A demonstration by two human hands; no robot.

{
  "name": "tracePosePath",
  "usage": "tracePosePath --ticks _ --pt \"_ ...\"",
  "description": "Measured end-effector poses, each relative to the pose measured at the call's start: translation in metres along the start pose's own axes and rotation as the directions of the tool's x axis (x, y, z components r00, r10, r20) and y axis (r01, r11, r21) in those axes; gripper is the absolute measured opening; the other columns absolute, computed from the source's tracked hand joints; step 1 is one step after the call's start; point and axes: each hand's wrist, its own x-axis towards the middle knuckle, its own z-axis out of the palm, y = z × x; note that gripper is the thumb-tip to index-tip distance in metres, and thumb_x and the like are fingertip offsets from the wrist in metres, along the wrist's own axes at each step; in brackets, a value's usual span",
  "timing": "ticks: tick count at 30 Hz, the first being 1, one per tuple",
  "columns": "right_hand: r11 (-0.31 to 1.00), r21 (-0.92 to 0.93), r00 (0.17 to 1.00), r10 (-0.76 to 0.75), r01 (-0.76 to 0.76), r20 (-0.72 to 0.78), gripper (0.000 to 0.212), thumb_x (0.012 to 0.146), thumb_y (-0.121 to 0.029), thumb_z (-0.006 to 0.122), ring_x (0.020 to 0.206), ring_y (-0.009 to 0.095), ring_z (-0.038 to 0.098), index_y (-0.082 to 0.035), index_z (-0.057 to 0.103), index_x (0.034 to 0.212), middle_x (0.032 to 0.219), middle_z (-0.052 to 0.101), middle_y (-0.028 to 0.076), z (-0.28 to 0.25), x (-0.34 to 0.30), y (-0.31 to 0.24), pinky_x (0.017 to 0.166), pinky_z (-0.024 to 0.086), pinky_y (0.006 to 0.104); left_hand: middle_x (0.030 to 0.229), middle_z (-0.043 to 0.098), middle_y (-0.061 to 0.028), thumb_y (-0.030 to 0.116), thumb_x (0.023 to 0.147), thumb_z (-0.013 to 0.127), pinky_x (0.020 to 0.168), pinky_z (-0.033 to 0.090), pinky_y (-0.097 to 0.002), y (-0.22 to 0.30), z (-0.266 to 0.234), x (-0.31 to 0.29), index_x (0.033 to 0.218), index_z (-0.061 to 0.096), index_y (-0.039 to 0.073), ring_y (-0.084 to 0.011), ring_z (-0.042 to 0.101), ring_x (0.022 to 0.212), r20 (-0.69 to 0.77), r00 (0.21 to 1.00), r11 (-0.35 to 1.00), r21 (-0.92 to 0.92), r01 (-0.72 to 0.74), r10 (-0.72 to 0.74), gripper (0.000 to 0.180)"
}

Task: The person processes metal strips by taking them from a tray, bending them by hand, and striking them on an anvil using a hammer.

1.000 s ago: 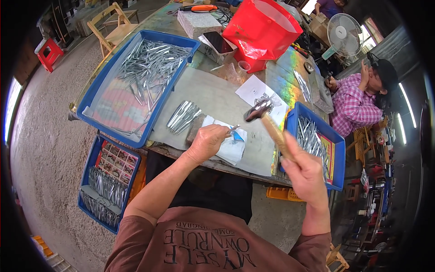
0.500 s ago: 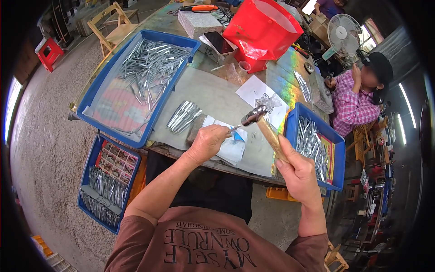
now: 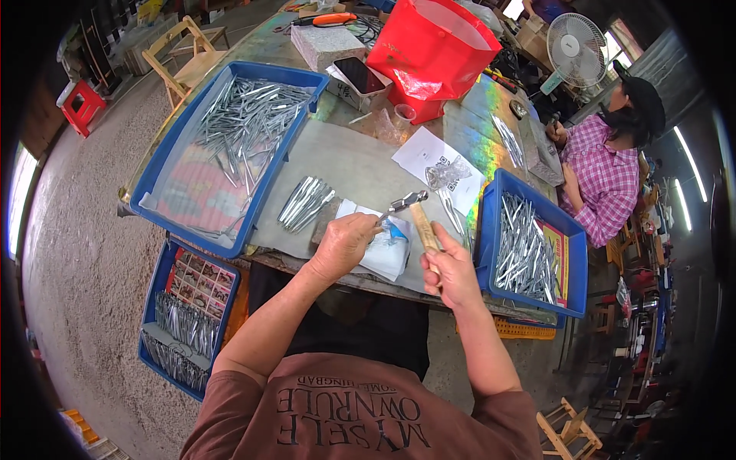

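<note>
My right hand (image 3: 451, 274) is wrapped round the wooden handle of a hammer (image 3: 423, 228). The hammer's metal head sits just beyond my left hand (image 3: 345, 244), by the tip of a thin metal rod (image 3: 383, 218) pinched in my left fingers. Whether head and rod touch, I cannot tell. Below them lies a folded white cloth or paper (image 3: 389, 258) with a blue patch, beside a stone block (image 3: 326, 221) partly hidden by my left hand. Left of the block is a small bundle of similar metal rods (image 3: 305, 204).
Blue trays of metal rods stand at left (image 3: 280, 165) and right (image 3: 491, 230); another blue tray (image 3: 153, 307) sits lower left. Farther back are a red bag (image 3: 429, 54), a phone (image 3: 359, 75) and a stone slab (image 3: 330, 44). A person in a checked shirt (image 3: 606, 165) sits at right.
My right hand and the hammer have swung down and left, bringing the hammer's head lower near the rod. The left hand keeps its hold. The seated person's hand has dropped from the head.
</note>
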Motion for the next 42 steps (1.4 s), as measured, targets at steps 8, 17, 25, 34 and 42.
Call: tracePosePath --ticks 8,17,25,34,42 --pt "0.952 0.295 0.992 0.046 -0.080 0.122 0.057 0.077 -0.002 0.040 0.045 0.011 0.042 -0.003 0.016 0.129 0.065 0.044 0.006 0.012 0.026 0.016 0.036 0.034 0.0244 0.064 0.051 -0.0147 0.001 0.068 0.058 0.051 0.041 -0.0346 -0.002 0.000 0.002 0.074 0.051 0.000 -0.0302 0.051 0.058 0.017 1.000 1.000 0.029 -0.002 0.002 0.009" --pt "0.936 0.323 0.978 0.079 -0.138 0.192 0.055 0.078 -0.003 0.039 0.047 0.013 0.045 -0.003 0.016 0.127 0.067 0.047 0.007 0.009 0.044 0.019 0.036 0.038 0.0250 0.063 0.053 -0.0105 0.001 0.071 0.057 0.049 0.041 -0.0276 0.004 -0.005 0.011 0.079 0.056 0.000 -0.0217 0.053 0.055 -0.026 0.999 1.000 -0.005 0.018 -0.018 0.008" --pt "0.955 0.270 0.987 0.086 -0.120 0.133 0.056 0.080 -0.012 0.041 0.048 0.014 0.047 -0.007 0.014 0.129 0.068 0.051 0.008 0.008 0.050 0.021 0.036 0.039 0.0240 0.069 0.055 -0.0038 0.007 0.081 0.050 0.050 0.043 -0.0185 0.001 -0.009 0.011 0.076 0.054 -0.001 -0.0082 0.052 0.057 0.074 0.841 0.647 -0.604 0.465 -0.536 0.011" --pt "0.982 0.183 0.995 0.026 -0.044 0.099 0.055 0.085 -0.023 0.040 0.045 0.012 0.046 -0.005 0.014 0.130 0.069 0.052 0.009 0.006 0.044 0.023 0.034 0.036 0.0220 0.069 0.055 -0.0063 0.010 0.082 0.051 0.051 0.045 -0.0194 0.001 -0.016 0.009 0.080 0.054 -0.002 -0.0109 0.054 0.058 0.124 0.774 0.460 -0.742 0.487 -0.621 0.013" --pt "0.989 0.077 0.990 -0.125 0.130 -0.059 0.051 0.086 -0.028 0.040 0.042 0.010 0.044 -0.001 0.024 0.126 0.065 0.050 0.007 -0.008 0.016 0.034 0.033 0.035 0.0210 0.062 0.052 -0.0004 0.010 0.081 0.052 0.049 0.040 -0.0170 -0.023 -0.051 0.005 0.079 0.054 -0.001 -0.0059 0.050 0.054 -0.012 0.791 0.694 -0.489 0.529 -0.612 0.011"
